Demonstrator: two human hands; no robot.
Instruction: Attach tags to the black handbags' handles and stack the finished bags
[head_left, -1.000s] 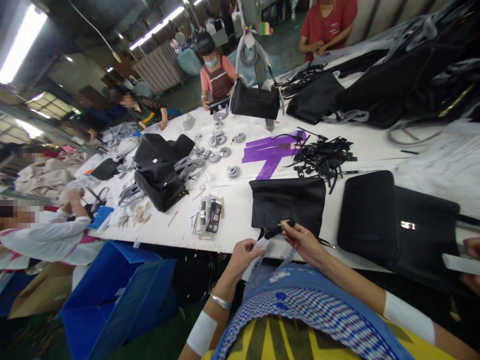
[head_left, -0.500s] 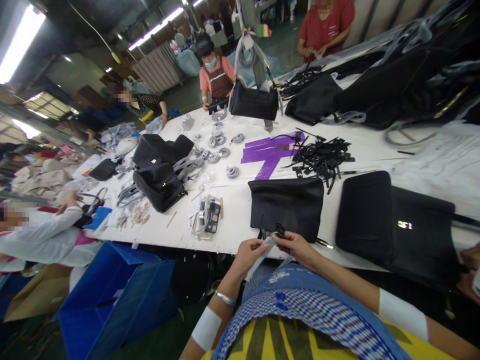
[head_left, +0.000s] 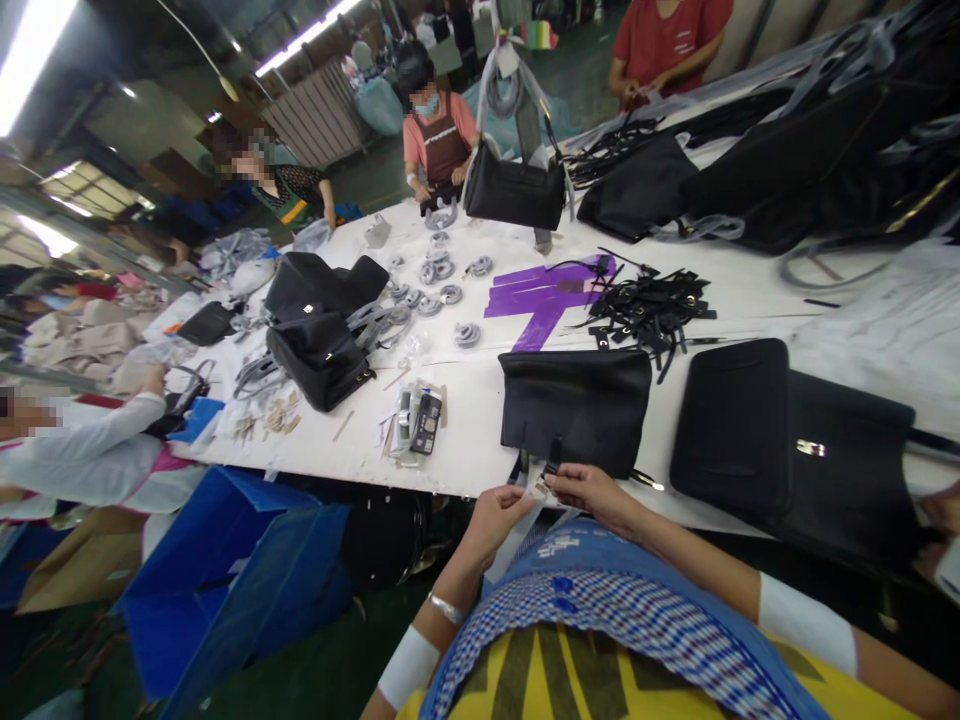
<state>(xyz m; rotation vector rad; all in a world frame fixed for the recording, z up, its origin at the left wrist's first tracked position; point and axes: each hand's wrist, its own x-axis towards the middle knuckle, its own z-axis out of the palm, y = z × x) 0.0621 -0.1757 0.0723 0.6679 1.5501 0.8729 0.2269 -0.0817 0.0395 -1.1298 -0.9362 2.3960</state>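
Observation:
At the table's near edge, my left hand (head_left: pixel 495 520) pinches a whitish translucent plastic strip (head_left: pixel 521 528) that hangs down toward the apron. Close beside it, my right hand (head_left: pixel 589 490) is closed on a small black strap tab (head_left: pixel 552 468). Something small and gold-coloured shows between the fingertips, too blurred to make out fully. Just beyond both hands lies a black handbag (head_left: pixel 574 405), its lower edge toward me. The strap tab appears to hang from this bag, but the join is hard to see. A zipper pull (head_left: pixel 649 481) sticks out at the bag's right corner.
Black strap pieces (head_left: pixel 652 310) lie beyond the bag, near purple strips (head_left: pixel 536 300). More black bags sit right (head_left: pixel 731 430) and left (head_left: pixel 322 350). A phone-like black object (head_left: pixel 426 422) lies left of centre. A blue bin (head_left: pixel 247 590) stands below. Several people work around the table (head_left: pixel 465 470).
The view has shifted slightly. My fingertips have moved a little, and the gold ring that showed clearly between them is now mostly covered. Both hands keep their hold.

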